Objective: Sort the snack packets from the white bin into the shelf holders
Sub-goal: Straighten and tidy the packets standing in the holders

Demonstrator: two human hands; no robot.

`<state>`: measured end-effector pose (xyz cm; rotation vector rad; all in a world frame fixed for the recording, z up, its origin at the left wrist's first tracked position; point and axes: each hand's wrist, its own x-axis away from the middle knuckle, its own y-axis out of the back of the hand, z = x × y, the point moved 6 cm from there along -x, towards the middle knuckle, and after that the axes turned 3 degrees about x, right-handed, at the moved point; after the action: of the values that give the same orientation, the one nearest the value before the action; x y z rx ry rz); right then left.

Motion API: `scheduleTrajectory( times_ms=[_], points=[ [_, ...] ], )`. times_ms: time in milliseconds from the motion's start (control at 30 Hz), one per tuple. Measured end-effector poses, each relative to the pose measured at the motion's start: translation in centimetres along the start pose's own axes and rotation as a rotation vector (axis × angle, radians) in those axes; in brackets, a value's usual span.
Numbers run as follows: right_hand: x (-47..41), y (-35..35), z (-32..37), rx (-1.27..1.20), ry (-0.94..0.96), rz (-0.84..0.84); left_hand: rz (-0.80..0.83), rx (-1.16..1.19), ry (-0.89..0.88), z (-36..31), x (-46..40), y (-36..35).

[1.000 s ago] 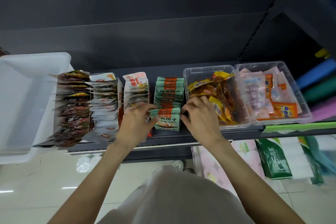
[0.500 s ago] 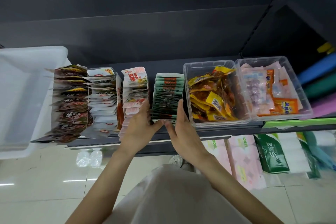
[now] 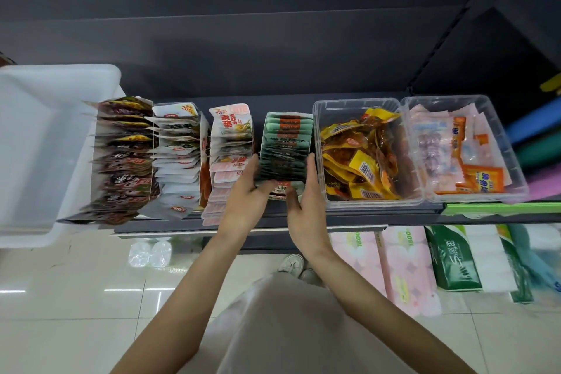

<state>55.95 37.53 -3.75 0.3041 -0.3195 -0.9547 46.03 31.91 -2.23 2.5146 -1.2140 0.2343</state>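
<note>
- White bin [image 3: 45, 146], far left on shelf: no packets seen inside from this angle; interior looks bare as far as is shown, so sorting is judged nearly done.
- Dark brown packets [image 3: 124, 158]: filed in a long row just beside the bin, some fanned out untidily at the near end.
- White packets [image 3: 176, 158]: row filled front to back, leaning against the brown row.
- Pink/white packets [image 3: 230, 155]: row filled, w/ a red strip showing along its left side.
- Left hand [image 3: 247, 200]: fingers fairly straight, laid flat against the left side of the green row; thumb tucked at the near end of the row. Nothing is pinched.
- Green packets [image 3: 287, 146]: stacked upright in their shelf holder, mid-shelf, between the two hands; near end partly hidden by the hands.
- Right hand [image 3: 308, 200]: fingers straight, pressed along the right side of the same row, just beside the clear tub wall. No packet is held.
- Step in hand is judged as squaring up the green row, both palms squeezing inward.
- Clear tub w/ yellow packets [image 3: 358, 161] & clear tub w/ pink/orange packets [image 3: 455, 155]: loosely filled, not lined up.
- Left to do, by judgement: final tidy only.
</note>
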Motion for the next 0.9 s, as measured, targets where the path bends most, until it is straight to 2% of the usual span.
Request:
scheduleTrajectory(
  times_ms=[67,167,267,433,633,900],
  points=[
    [0.0,0.6,0.6,0.037,0.042,-0.016,-0.035,0.059,0.002,-0.6,0.2,0.6],
    [-0.3,0.0,1.1,0.083,0.07,0.017,-0.03,0.03,0.007,-0.8,-0.1,0.4],
    [-0.4,-0.7,0.5,-0.013,-0.002,0.021,-0.005,0.033,0.015,-0.5,0.0,-0.9],
    [0.0,-0.6,0.1,-0.188,-0.049,0.014,-0.085,0.098,0.088,-0.5,0.1,-1.2],
    [1.3,-0.8,-1.0,-0.149,-0.081,0.164,-0.062,0.034,0.191,-0.5,0.6,-0.4],
    [1.9,-0.2,-0.6,-0.059,-0.074,0.135,-0.06,0.019,0.169,-1.1,1.2,0.3]
  ],
)
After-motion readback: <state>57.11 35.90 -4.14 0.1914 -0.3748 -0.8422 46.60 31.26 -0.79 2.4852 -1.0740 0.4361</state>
